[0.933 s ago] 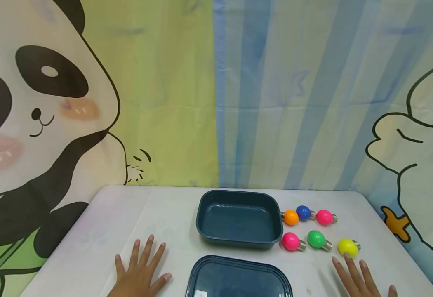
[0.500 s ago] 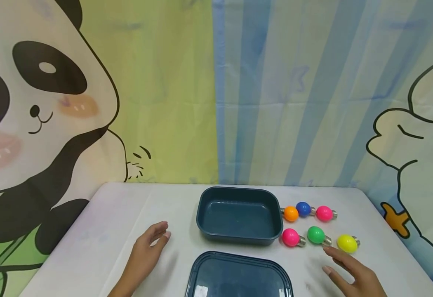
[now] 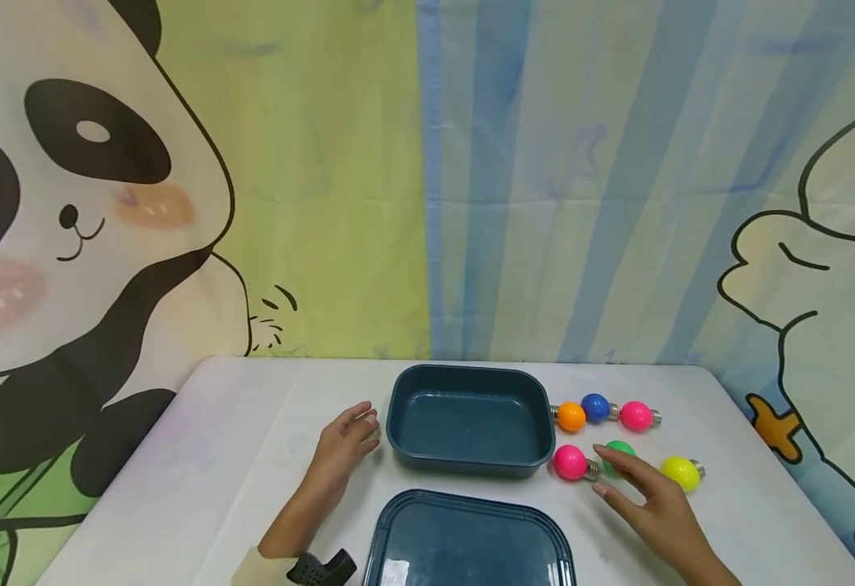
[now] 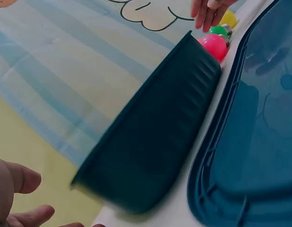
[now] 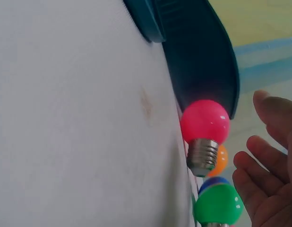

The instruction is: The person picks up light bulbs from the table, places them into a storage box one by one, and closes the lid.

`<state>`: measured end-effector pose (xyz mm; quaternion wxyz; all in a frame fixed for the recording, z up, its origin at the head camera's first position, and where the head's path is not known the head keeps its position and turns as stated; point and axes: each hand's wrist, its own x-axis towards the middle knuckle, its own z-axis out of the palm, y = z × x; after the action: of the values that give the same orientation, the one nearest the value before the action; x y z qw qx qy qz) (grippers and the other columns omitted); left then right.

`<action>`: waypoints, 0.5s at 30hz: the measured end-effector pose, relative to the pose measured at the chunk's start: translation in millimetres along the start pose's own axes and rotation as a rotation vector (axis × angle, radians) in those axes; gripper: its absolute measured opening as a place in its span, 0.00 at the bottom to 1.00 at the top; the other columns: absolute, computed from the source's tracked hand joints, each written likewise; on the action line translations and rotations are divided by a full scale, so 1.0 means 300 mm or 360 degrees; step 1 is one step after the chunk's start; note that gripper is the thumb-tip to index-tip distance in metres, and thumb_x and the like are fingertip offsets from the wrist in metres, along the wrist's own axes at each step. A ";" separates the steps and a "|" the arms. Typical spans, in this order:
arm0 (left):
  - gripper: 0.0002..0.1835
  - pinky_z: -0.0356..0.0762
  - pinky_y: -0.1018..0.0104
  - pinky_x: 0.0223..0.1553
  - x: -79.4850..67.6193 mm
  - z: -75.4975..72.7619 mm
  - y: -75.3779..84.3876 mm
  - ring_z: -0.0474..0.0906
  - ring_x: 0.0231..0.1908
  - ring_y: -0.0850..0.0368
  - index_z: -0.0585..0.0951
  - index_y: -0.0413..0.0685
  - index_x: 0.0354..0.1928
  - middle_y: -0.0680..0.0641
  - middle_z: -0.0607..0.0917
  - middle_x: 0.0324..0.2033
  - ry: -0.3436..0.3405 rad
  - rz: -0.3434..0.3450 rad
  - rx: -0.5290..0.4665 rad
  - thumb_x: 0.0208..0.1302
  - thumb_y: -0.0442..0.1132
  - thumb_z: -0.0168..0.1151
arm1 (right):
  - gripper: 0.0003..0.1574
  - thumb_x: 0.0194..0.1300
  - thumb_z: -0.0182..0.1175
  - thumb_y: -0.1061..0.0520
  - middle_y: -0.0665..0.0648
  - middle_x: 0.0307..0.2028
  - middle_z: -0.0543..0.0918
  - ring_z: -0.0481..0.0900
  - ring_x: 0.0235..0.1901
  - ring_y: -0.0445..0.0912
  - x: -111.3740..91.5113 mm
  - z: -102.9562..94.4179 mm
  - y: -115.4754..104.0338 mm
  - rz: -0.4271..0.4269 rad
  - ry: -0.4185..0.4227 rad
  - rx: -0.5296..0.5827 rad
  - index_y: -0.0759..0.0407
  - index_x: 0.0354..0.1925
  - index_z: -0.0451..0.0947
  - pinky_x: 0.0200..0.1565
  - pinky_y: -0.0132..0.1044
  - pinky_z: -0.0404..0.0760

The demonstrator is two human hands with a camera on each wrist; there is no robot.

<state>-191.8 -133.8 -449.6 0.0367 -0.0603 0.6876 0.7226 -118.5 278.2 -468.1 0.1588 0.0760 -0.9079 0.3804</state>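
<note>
My left hand (image 3: 347,448) is beside the left end of a dark blue plastic container (image 3: 464,465), fingers loosely bent and holding nothing. In the left wrist view, thumb and fingertips show next to the container's wall. My right hand (image 3: 651,505) is over the row of light bulbs, thumb and fingers apart and nothing between them. Its fingertips are close to the pink bulb (image 3: 570,462) and overlap the green bulb (image 3: 618,456). The right wrist view shows the pink bulb's metal screw base to the left of the fingers. A matching lid (image 3: 471,545) lies in front of the container.
Behind the near row lie an orange bulb (image 3: 571,417), a blue bulb (image 3: 595,407) and another pink bulb (image 3: 636,416). A yellow bulb (image 3: 681,472) is right of the green one. A printed curtain (image 3: 501,203) hangs behind the white table (image 3: 252,456).
Both hands, spread at the table's front at first, have lifted and moved inward. The left has come up to the container, the right to the near pink and green bulbs.
</note>
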 end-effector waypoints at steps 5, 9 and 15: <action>0.26 0.75 0.52 0.58 0.050 0.046 -0.027 0.69 0.62 0.42 0.65 0.33 0.69 0.33 0.68 0.65 0.0041 -0.0066 -0.0018 0.72 0.37 0.53 | 0.33 0.52 0.74 0.64 0.54 0.52 0.83 0.80 0.52 0.46 0.040 0.044 -0.002 -0.0111 -0.0038 0.0024 0.57 0.58 0.78 0.46 0.46 0.83; 0.27 0.73 0.52 0.59 0.058 0.060 -0.035 0.68 0.63 0.43 0.66 0.33 0.68 0.34 0.68 0.66 0.0035 -0.0056 -0.0010 0.71 0.37 0.55 | 0.33 0.52 0.74 0.65 0.55 0.53 0.82 0.81 0.51 0.56 0.063 0.059 -0.008 -0.0168 -0.0087 0.0024 0.59 0.58 0.78 0.45 0.46 0.83; 0.26 0.74 0.52 0.59 0.067 0.064 -0.039 0.70 0.62 0.45 0.69 0.36 0.67 0.36 0.71 0.64 0.0008 -0.0091 0.0033 0.70 0.38 0.56 | 0.36 0.51 0.73 0.67 0.57 0.54 0.82 0.80 0.50 0.55 0.089 0.062 -0.009 -0.0141 -0.0165 -0.0031 0.59 0.60 0.77 0.44 0.44 0.85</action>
<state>-210.9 -114.6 -462.9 0.0562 -0.0813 0.6932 0.7139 -147.1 262.6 -469.2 0.1290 0.1342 -0.9143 0.3597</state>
